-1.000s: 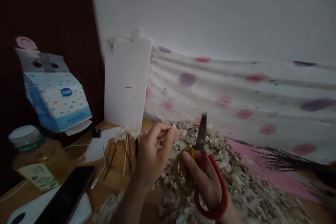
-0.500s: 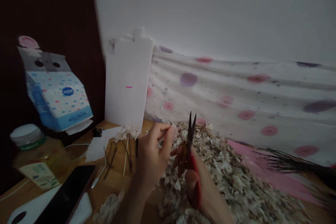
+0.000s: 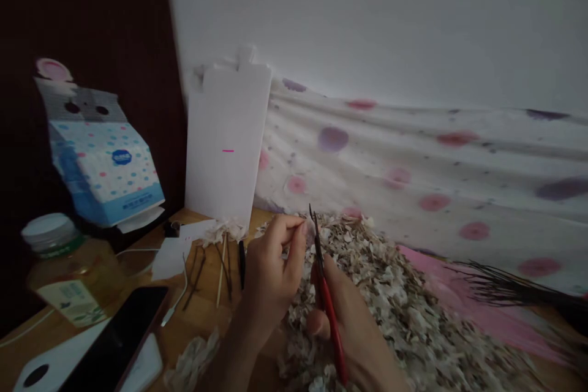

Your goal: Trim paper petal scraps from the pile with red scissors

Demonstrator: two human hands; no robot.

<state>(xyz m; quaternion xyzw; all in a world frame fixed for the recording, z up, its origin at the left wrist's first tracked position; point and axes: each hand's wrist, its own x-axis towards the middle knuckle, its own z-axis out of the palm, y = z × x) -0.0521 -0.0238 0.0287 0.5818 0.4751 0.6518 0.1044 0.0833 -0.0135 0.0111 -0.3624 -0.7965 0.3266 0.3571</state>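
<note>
Between thumb and fingertips, my left hand point(image 3: 275, 263) pinches a small, thin, pale petal-like piece point(image 3: 310, 231). My right hand point(image 3: 342, 312) is wrapped round red-handled scissors point(image 3: 327, 303), whose dark blades point up and away from me. The blades stand right at the edge of the pale piece; whether they touch it I cannot tell. Under and behind both hands spreads a big heap of dry, pale petal-like flakes point(image 3: 395, 300). A small separate bunch of the same pale pieces point(image 3: 193, 362) lies left of my left forearm.
At left are a phone point(image 3: 117, 340) on a white object, a capped bottle point(image 3: 68, 269), a white cable and a hanging tissue pack point(image 3: 110, 165). Thin sticks point(image 3: 221, 275) lie by a white board point(image 3: 225, 141). Dark twigs point(image 3: 500, 285) rest on pink plastic point(image 3: 473, 306) at right.
The scissors have moved left to the pale piece, and their blades, spread apart before, now look nearly together. My left hand has barely moved and keeps its pinch.
</note>
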